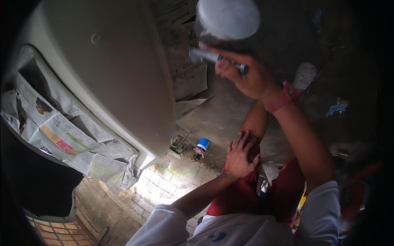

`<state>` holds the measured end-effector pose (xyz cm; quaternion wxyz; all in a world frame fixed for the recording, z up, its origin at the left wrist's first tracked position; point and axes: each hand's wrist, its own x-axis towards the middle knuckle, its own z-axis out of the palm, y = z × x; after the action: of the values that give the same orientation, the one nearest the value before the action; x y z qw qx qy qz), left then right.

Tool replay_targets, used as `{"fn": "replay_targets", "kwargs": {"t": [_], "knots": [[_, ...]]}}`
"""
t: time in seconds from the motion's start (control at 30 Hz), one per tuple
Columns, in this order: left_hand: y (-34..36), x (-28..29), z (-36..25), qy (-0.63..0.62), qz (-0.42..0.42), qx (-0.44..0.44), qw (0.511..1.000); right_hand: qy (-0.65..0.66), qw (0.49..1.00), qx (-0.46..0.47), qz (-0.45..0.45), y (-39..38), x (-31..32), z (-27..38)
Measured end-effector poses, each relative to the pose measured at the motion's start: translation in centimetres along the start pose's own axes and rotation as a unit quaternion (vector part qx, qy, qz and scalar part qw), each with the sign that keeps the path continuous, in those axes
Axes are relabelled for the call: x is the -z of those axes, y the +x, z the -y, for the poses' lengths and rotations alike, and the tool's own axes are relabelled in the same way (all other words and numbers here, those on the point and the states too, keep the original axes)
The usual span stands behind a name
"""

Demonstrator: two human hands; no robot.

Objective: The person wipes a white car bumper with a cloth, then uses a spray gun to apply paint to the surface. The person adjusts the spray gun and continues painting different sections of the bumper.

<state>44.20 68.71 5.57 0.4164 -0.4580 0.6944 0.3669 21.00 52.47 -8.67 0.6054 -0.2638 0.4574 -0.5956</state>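
My right hand (252, 78), with a red watch on its wrist, is wrapped round a spray gun (205, 55) with a metal body. A cup with a round white lid (230, 18) sits on top of the gun, slightly blurred. To the left of the gun stands a large grey-beige vehicle panel (119, 74), with a gap between them. My left hand (240, 158) rests on my bent knee, fingers spread and holding nothing.
Newspaper sheets (61, 131) cover the opening along the panel's left edge, and more newspaper (188, 78) lies beyond its right edge. On the ground near my knee is a blue-topped can (202, 145). A crumpled blue scrap (338, 106) lies at the right.
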Motion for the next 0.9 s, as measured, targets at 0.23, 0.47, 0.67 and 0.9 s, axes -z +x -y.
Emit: {"fn": "replay_targets", "kwargs": {"t": [0.23,0.47,0.67,0.9], "knots": [[1.1,3.4,-0.2,0.025,-0.021,-0.011,0.999,0.004,0.996,0.059,-0.071,3.8,2.6,-3.4],[2.2,5.5,-1.4,0.042,-0.014,-0.014,0.999,0.035,0.992,-0.121,0.028,7.3,4.0,-3.3],[2.3,6.0,-1.7,0.061,-0.008,-0.008,0.998,0.069,0.992,0.019,-0.106,18.1,6.6,-0.8],[2.4,6.3,-1.3,0.069,-0.014,-0.005,0.998,0.018,0.967,0.147,-0.205,27.3,10.8,7.7]]}}
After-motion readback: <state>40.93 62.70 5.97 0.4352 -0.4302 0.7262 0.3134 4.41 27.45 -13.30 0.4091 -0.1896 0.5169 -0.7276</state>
